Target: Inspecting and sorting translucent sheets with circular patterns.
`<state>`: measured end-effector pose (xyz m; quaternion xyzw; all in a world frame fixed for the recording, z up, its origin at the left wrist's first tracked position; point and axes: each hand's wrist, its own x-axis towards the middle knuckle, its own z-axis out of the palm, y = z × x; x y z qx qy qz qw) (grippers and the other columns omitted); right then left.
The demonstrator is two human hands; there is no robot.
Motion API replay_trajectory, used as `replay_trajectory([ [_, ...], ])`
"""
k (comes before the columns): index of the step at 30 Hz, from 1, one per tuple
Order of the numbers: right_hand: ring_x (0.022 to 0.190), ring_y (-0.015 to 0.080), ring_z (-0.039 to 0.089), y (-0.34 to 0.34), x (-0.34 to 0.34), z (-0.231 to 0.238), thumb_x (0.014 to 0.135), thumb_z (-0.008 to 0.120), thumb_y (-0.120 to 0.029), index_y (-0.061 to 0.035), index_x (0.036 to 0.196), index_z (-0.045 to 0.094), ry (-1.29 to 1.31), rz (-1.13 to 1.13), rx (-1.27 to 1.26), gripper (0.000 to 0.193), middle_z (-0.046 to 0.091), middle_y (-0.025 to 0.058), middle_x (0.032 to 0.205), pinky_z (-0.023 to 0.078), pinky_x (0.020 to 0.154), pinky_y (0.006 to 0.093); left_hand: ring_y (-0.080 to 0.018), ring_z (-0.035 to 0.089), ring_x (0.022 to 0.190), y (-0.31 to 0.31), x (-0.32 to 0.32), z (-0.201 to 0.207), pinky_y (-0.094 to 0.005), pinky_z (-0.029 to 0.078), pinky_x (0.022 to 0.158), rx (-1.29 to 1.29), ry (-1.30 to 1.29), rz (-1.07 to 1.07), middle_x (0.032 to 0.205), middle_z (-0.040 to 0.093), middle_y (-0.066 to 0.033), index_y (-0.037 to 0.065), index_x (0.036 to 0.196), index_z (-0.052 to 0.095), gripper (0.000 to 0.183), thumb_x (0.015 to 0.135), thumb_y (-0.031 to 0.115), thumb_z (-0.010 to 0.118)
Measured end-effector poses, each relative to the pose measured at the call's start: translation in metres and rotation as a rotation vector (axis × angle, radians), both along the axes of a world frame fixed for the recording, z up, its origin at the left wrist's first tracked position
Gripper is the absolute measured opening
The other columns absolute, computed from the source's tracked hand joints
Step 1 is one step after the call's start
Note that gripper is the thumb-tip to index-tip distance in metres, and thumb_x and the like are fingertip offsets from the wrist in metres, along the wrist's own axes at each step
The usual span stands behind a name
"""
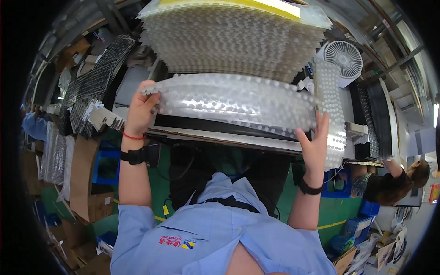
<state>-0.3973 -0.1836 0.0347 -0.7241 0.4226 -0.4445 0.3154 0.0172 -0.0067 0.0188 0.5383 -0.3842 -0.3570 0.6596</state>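
A clear, flexible plastic sheet [229,101] with rows of round dots is bowed above the front of the workbench. At its left end my left hand [143,107] pinches the edge, thumb on top and fingers curled beneath. By the right end is my right hand [315,144], its thumb and fingers stretched apart; whether it touches the sheet there I cannot tell. Just behind the sheet rises a tall stack of similar dotted sheets [233,43], topped by a yellow layer [238,5]. More dotted plastic [331,114] lies at the right of my right hand.
A white fan [343,60] stands at the back right. Dark gridded panels [97,82] are piled on the left, near cardboard [84,178]. Black dotted trays [369,117] lie on the right, close to another person [382,183]. The bench's front edge [229,141] runs below the sheet.
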Motion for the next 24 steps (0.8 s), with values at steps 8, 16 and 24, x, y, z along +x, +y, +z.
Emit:
replay_trajectory([
  [8,0.098,0.0141,0.059,-0.015,0.015,0.011,0.080,0.071,0.003,-0.0015,0.117,0.055,-0.505,0.178,0.061,0.040,0.060,0.0070,0.109,0.046,0.082,0.0236,-0.0160,0.056,0.104,-0.005,-0.028,0.023,-0.0300,0.044,0.091,-0.248,0.111,0.113,0.111,0.058,-0.0057,0.005,0.125,0.045,0.038,0.090,0.003,0.058],
  [16,0.100,0.0151,0.058,-0.014,0.027,0.010,0.077,0.069,0.005,-0.0037,0.130,0.046,-0.401,0.141,0.143,0.058,0.058,0.0085,0.114,0.049,0.078,0.0240,-0.0192,0.050,0.116,-0.016,-0.026,0.013,-0.0323,0.037,0.102,-0.283,-0.163,0.082,0.125,0.052,-0.0084,0.004,0.131,0.042,0.054,0.083,0.001,0.065],
  [24,0.094,0.0130,0.059,-0.019,0.006,-0.005,0.078,0.073,0.003,-0.0026,0.124,0.052,-0.329,0.198,0.099,0.051,0.061,0.0069,0.107,0.050,0.077,0.0240,-0.0152,0.055,0.108,-0.014,-0.017,0.004,-0.0287,0.044,0.093,-0.125,-0.103,0.152,0.114,0.060,-0.0049,0.002,0.124,0.049,0.037,0.090,0.004,0.063],
])
